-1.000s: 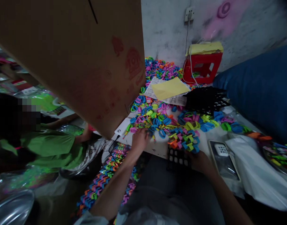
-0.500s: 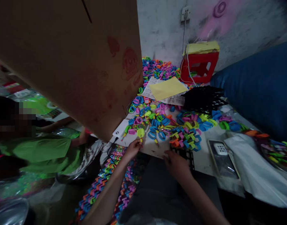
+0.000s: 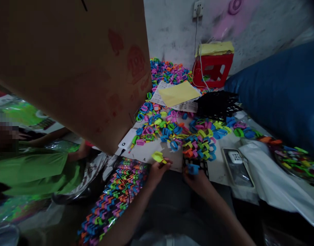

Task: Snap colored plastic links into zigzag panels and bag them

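My left hand [image 3: 158,169] is closed on a yellow toy watch [image 3: 157,156], held above the front edge of the white table [image 3: 144,152]. A blue toy watch [image 3: 193,169] sits in the fingers of my right hand [image 3: 198,181], over the near end of a black grid tray [image 3: 204,165]. Rows of coloured toy watches [image 3: 200,147] stand on that tray, just beyond the hand. More loose toy watches [image 3: 169,130] lie scattered behind, in blue, pink, green and yellow.
A large cardboard box [image 3: 95,68] rises at left. Bagged rows of toy watches [image 3: 113,198] lie below the table edge. To the right are a phone [image 3: 238,168] and a white bag [image 3: 277,181]. A co-worker in a green shirt [image 3: 39,164] sits beyond the box.
My left hand has lifted the yellow toy watch off the table and brought it rightward. A blue toy watch now shows in my right hand. The view has shifted slightly.
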The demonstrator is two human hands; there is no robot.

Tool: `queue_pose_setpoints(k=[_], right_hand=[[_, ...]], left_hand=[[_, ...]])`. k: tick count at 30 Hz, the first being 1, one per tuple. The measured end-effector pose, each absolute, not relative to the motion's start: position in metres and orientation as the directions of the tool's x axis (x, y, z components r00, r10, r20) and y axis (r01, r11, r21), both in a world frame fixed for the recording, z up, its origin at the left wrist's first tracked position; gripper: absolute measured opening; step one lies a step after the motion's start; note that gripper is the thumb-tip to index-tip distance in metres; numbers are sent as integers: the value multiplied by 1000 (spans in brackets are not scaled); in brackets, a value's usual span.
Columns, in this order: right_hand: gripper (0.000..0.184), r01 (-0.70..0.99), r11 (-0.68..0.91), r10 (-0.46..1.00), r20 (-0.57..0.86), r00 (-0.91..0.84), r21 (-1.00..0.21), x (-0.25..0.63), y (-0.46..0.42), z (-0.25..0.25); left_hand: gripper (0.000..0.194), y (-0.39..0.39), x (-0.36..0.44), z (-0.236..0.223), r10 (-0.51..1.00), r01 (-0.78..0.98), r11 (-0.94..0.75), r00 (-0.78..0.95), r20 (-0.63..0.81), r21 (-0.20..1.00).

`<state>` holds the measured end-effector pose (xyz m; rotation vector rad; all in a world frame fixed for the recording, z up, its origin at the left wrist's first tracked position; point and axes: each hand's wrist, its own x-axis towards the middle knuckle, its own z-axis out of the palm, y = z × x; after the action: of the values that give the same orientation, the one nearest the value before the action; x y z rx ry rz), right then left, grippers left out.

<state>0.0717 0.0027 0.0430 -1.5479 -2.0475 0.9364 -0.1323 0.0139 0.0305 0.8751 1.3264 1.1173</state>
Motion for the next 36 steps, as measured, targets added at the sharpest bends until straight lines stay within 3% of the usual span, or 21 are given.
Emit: queue_pose_setpoints(k=[3, 9, 20, 26, 36], right_hand=[[25, 472, 88, 989, 21, -145, -877, 107, -10, 33], [30, 362, -42, 998, -21, 62, -931, 125, -6, 27], [27, 395, 78, 997, 78, -17, -916, 100, 15, 12], [23, 390, 111, 994, 106, -33, -914, 91, 23, 6], [24, 448, 37, 999, 32, -18, -893, 91, 21, 7]], left_hand=[[50, 29, -93, 19, 977, -62, 213, 8, -213, 975], [19, 38, -62, 2, 996, 196, 63, 50, -74, 979], [18, 33, -77, 8, 993, 338, -85, 106, 52, 937], [21, 35, -76, -1, 983, 538, -183, 93, 158, 823], [25, 45, -74, 19, 970, 743, -229, 228, 83, 628]])
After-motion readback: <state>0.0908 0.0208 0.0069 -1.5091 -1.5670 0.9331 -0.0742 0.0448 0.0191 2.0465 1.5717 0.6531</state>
